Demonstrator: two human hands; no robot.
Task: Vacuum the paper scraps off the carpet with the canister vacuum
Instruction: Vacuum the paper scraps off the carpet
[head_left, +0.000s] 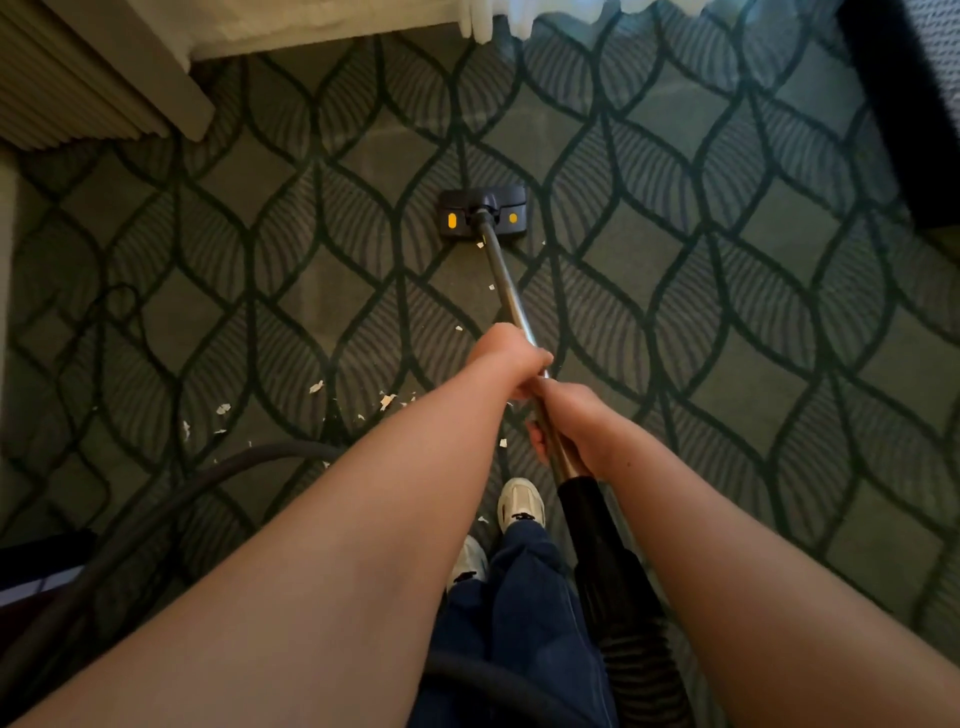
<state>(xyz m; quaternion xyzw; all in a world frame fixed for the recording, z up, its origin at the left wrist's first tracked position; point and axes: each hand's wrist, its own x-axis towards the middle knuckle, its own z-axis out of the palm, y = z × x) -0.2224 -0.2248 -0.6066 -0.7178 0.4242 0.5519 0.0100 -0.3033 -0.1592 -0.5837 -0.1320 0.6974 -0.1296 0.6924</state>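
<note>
The grip is closed round the metal wand (506, 280) — left hand (511, 358) ahead, right hand (571, 426) just behind — with the floor head (483, 213) far beyond the grip on the carpet (727, 312). It seems mid-sweep; most paper scraps (387, 401) lie left of the grip, so next the head should come back and leftward.

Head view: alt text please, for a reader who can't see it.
The left hand and, behind it, the right hand grip a metal vacuum wand, its floor head resting on patterned green carpet. White paper scraps lie scattered nearer the person, mostly left of the wand.
</note>
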